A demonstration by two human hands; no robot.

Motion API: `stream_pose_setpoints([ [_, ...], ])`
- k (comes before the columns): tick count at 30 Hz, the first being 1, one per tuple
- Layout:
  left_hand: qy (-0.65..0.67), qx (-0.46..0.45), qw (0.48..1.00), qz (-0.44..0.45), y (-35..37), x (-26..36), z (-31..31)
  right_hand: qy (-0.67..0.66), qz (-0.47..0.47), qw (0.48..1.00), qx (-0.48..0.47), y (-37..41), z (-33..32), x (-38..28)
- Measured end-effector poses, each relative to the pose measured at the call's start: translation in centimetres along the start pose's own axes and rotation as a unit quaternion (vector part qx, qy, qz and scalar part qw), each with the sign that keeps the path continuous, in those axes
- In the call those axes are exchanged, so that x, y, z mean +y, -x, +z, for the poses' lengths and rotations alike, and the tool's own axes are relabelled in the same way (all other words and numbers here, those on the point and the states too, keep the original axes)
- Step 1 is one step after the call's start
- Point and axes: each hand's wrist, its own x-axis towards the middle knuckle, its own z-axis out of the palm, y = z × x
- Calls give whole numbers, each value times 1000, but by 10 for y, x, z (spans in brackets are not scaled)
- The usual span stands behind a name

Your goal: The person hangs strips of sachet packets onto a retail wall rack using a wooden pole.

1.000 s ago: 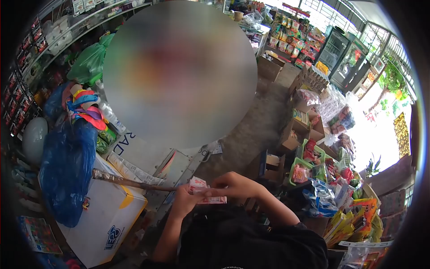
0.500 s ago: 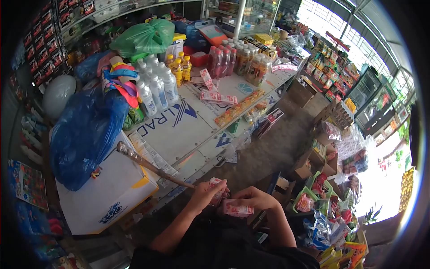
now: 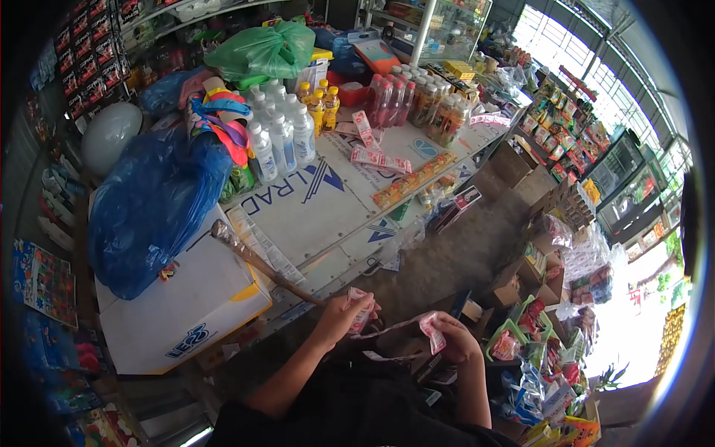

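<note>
A strip of small pink-and-white sachets [image 3: 433,334] hangs in loops between my two hands, low in the middle of the view. My left hand [image 3: 342,320] is closed on a folded bunch of these sachets [image 3: 361,314], its thumb lying across the top. To the right, my right hand [image 3: 457,339] pinches another part of the strip. A wooden stick [image 3: 261,266] lies slanted over a white carton [image 3: 179,316], its lower end just behind my left hand. More pink-and-white sachet strips [image 3: 381,159] lie on the white counter [image 3: 335,212].
Clear-liquid bottles [image 3: 281,141], yellow-capped bottles [image 3: 322,110] and red-drink bottles [image 3: 391,100] stand along the counter. A blue plastic bag [image 3: 156,216] bulges at the left, a green bag [image 3: 264,56] behind. At right, boxes and a green basket [image 3: 514,328] with packets crowd the floor.
My right hand has moved right, away from my left hand, drawing the sachet strip out between them. My left hand stays nearly in place. The camera view has shifted slightly.
</note>
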Motion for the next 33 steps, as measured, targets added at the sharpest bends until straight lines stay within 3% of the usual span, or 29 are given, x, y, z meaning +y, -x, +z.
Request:
stream_pose_setpoints([
  [5,5,12,1000,17,-2,-1,-5,-13,4,999,35,-2,13,-1],
  [7,8,17,1000,9,-3,-1,-7,-43,55,997,43,-3,33,-4],
  [11,20,19,1000,2,0,7,-5,-36,52,995,77,-14,10,11],
  [13,26,22,999,-17,1,6,-4,19,-17,995,100,-12,13,12],
  [22,47,-10,999,12,0,-9,8,141,-133,963,187,-9,55,-5],
  [32,49,-45,997,28,-3,-23,13,156,-152,957,190,-13,101,4],
  [33,36,-15,999,32,-3,-26,14,152,-160,954,202,-14,108,8],
])
